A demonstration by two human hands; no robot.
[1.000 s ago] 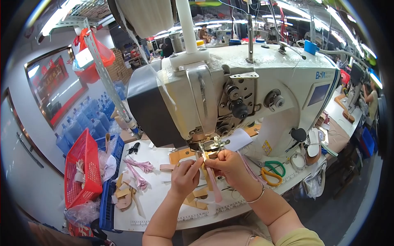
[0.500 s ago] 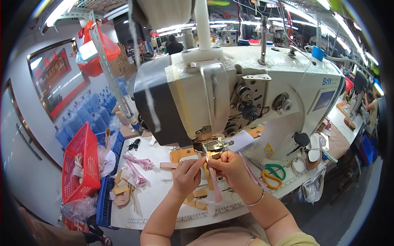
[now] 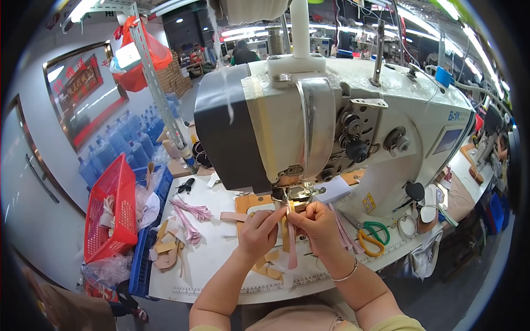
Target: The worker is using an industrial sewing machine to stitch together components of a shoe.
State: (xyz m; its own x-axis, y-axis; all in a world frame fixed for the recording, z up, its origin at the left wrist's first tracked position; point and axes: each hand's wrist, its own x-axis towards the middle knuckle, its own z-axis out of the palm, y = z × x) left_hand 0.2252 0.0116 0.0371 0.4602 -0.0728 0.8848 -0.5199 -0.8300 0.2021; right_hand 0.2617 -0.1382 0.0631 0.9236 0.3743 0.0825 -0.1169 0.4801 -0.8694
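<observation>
A large white and grey sewing machine (image 3: 342, 83) stands before me, its metal needle and presser-foot area (image 3: 298, 192) just beyond my fingertips. My left hand (image 3: 259, 231) and my right hand (image 3: 316, 225) meet there, fingers pinched on a narrow pink strip (image 3: 292, 251). The strip's free end hangs toward me between my wrists. A tan strip lies along part of it near the foot. My fingers partly hide the strip at the needle, so the stitching point cannot be made out.
Bundled pink strips (image 3: 190, 212) and tan scraps (image 3: 167, 243) lie on the table's left. To the right are scissors with green and yellow handles (image 3: 372, 241). A red basket (image 3: 118, 220) leans over a blue crate (image 3: 144, 259) at the left. A ruler scale (image 3: 221, 290) runs along the front edge.
The whole view has shifted, so the machine and table sit farther right in it. Both hands stay pinched on the pink strip by the presser foot, with only slight finger movement.
</observation>
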